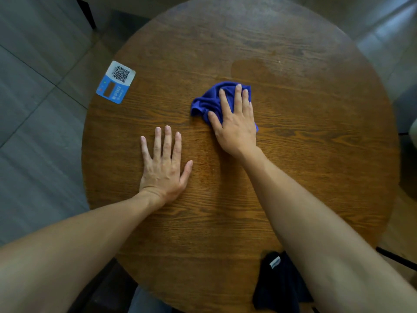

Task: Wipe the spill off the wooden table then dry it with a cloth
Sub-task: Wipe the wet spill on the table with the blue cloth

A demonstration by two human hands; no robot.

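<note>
Two bare hands rest on the round wooden table. The left hand lies flat on the bare wood, palm down, fingers spread apart and holding nothing. The right hand presses flat on a crumpled blue cloth near the table's middle, fingers straight and slightly apart rather than clenched; much of the cloth is hidden under the palm. Just beyond the cloth a darker damp patch shows faintly, its edges hard to trace against the grain. A black cloth hangs over the near rim, partly covered by the right forearm and cut off at the bottom edge. A blue and white QR-code card sits at the left rim, its print too blurred to read.
</note>
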